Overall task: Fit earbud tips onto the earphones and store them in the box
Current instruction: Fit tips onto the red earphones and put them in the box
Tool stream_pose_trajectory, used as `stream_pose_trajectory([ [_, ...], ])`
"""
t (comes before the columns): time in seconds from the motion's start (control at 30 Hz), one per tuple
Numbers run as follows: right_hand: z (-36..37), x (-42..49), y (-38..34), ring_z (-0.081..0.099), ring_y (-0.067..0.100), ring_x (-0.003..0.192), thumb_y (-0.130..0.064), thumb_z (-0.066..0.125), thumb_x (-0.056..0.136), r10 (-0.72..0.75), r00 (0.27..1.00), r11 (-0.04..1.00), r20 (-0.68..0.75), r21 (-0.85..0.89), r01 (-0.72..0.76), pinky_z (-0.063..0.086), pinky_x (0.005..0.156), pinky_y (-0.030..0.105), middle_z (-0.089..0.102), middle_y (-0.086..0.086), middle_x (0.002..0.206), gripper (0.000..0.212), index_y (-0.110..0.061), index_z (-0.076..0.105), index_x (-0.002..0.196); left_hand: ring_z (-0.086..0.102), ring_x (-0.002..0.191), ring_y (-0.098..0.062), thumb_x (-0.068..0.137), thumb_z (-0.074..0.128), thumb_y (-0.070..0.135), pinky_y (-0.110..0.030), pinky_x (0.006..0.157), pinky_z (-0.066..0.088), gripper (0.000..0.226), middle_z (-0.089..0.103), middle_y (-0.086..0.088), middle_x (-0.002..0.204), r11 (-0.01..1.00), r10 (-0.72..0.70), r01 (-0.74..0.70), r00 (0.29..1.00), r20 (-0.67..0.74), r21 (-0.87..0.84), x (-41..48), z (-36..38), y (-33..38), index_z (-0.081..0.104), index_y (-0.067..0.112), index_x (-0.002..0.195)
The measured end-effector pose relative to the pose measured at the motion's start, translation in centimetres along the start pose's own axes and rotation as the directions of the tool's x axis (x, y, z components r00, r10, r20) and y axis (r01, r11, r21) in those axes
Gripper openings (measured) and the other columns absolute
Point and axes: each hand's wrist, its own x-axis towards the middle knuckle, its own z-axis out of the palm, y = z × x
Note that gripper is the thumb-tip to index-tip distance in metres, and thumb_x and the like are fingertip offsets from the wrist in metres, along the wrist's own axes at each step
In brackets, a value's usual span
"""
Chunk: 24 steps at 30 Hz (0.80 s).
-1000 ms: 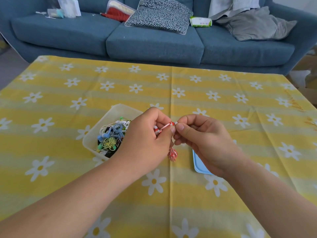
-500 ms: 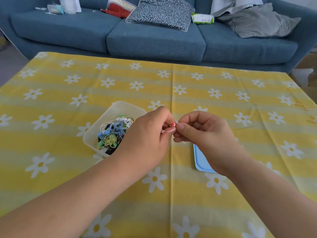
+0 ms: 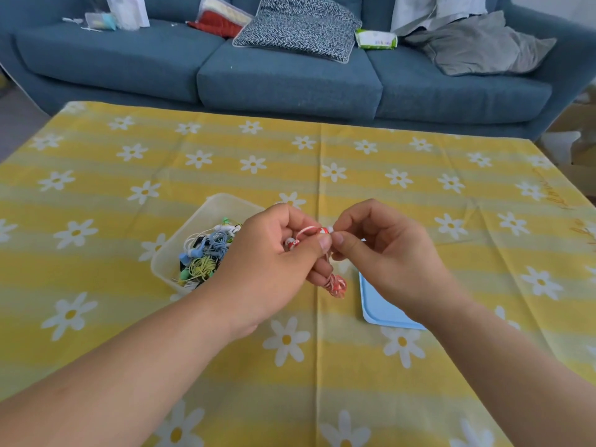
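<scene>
Red-and-white striped cord marks the earphone (image 3: 306, 229) held up between both hands over the middle of the tabletop (image 3: 419, 195), which is covered by a yellow cloth (image 3: 129, 175) printed with white daisies. The left hand (image 3: 274, 262) has its grip closed on the cord: the fingers are curled round it, the thumb is pressed on top, and a short loop arches out toward the right. At the end of that loop the bud (image 3: 323, 230) meets a small white tip (image 3: 331, 228). The right hand (image 3: 390, 253) has its grip pinched on that tip between thumb and forefinger, with the other fingers loosely curled behind. Whether the tip is fully seated on the bud cannot be told. The rest of the cord hangs below the left hand as a wound bundle (image 3: 337, 285). To the left, partly hidden by the left hand, stands the translucent box (image 3: 222, 201), holding a tangle of earphones (image 3: 204, 256) in blue, yellow, green, white and black. A pale blue lid (image 3: 383, 312) lies flat beneath the right wrist. Beyond the tabletop runs a blue sofa (image 3: 290, 82) carrying a patterned cushion (image 3: 300, 27) and a grey garment (image 3: 477, 46)
</scene>
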Motion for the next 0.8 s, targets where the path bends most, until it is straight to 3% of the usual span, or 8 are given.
stream_pose_trajectory([
  [0.1,0.4,-0.1,0.0,0.069,0.036,0.077,-0.003,0.072,0.091,0.026,0.999,0.997,-0.032,0.08,-0.024,0.058,0.073,0.047,0.071,0.016,0.08,0.007,-0.007,0.067,0.09,0.071,0.06,-0.022,0.097,0.067,0.007,-0.033,0.064,0.062,0.005,0.072,-0.008,0.066,0.997,-0.042,0.041,0.999,-0.008,-0.069,0.1,0.2,0.1,0.064,0.005,0.101],
  [0.23,0.9,-0.3,-0.2,0.069,0.024,0.076,-0.004,0.07,0.094,0.153,0.988,0.953,-0.029,0.271,-0.139,0.057,0.075,0.034,0.072,0.012,0.082,0.002,-0.005,0.069,0.093,0.072,0.06,-0.024,0.097,0.067,0.007,-0.038,0.066,0.063,0.005,0.073,-0.009,0.067,0.995,-0.044,0.04,0.998,-0.041,-0.088,0.2,0.2,0.3,0.065,0.005,0.101],
  [0.33,1.1,-0.3,-0.4,0.07,0.03,0.08,-0.005,0.069,0.095,0.206,0.978,0.922,-0.025,0.34,-0.186,0.06,0.083,0.042,0.073,0.023,0.089,0.007,0.002,0.07,0.094,0.075,0.063,-0.027,0.096,0.069,0.01,-0.047,0.071,0.064,0.005,0.074,-0.01,0.071,0.998,0.04,-0.036,0.997,-0.067,0.051,0.2,0.1,0.1,0.064,0.012,0.097],
  [0.43,0.9,-0.2,-0.5,0.071,0.031,0.084,-0.007,0.069,0.095,0.255,0.967,0.892,-0.008,0.387,-0.232,0.06,0.089,0.047,0.075,0.023,0.09,0.009,0.001,0.072,0.092,0.074,0.066,-0.014,0.095,0.069,0.013,-0.037,0.066,0.063,0.012,0.074,0.0,0.078,0.93,0.223,-0.193,0.973,-0.065,0.312,0.2,0.2,-0.2,0.063,0.023,0.093],
  [0.5,0.7,-0.1,-0.5,0.072,0.03,0.086,-0.009,0.07,0.095,0.269,0.963,0.88,0.023,0.401,-0.256,0.059,0.089,0.046,0.075,0.021,0.091,0.009,-0.001,0.072,0.092,0.072,0.064,-0.009,0.094,0.07,0.014,-0.03,0.062,0.058,0.013,0.072,0.009,0.076,0.854,0.323,-0.274,0.946,-0.038,0.443,0.1,0.2,-0.1,0.063,0.025,0.092],
  [0.6,0.4,-0.1,-0.4,0.071,0.033,0.089,-0.013,0.072,0.091,0.242,0.97,0.895,0.027,0.38,-0.234,0.059,0.09,0.046,0.074,0.027,0.095,0.015,0.001,0.07,0.095,0.07,0.063,-0.007,0.094,0.071,0.013,-0.028,0.061,0.055,0.014,0.069,0.016,0.074,0.809,0.38,-0.323,0.925,-0.018,0.492,0.1,0.2,0.0,0.063,0.024,0.092],
  [0.8,-0.3,-0.2,-0.3,0.068,0.031,0.084,-0.006,0.07,0.093,0.152,0.988,0.947,0.011,0.284,-0.149,0.059,0.088,0.049,0.072,0.028,0.092,0.003,-0.003,0.07,0.093,0.072,0.058,-0.01,0.094,0.069,0.01,-0.026,0.059,0.058,0.015,0.072,0.005,0.071,0.868,0.325,-0.294,0.946,-0.01,0.4,-0.1,0.5,0.3,0.061,0.021,0.089],
])
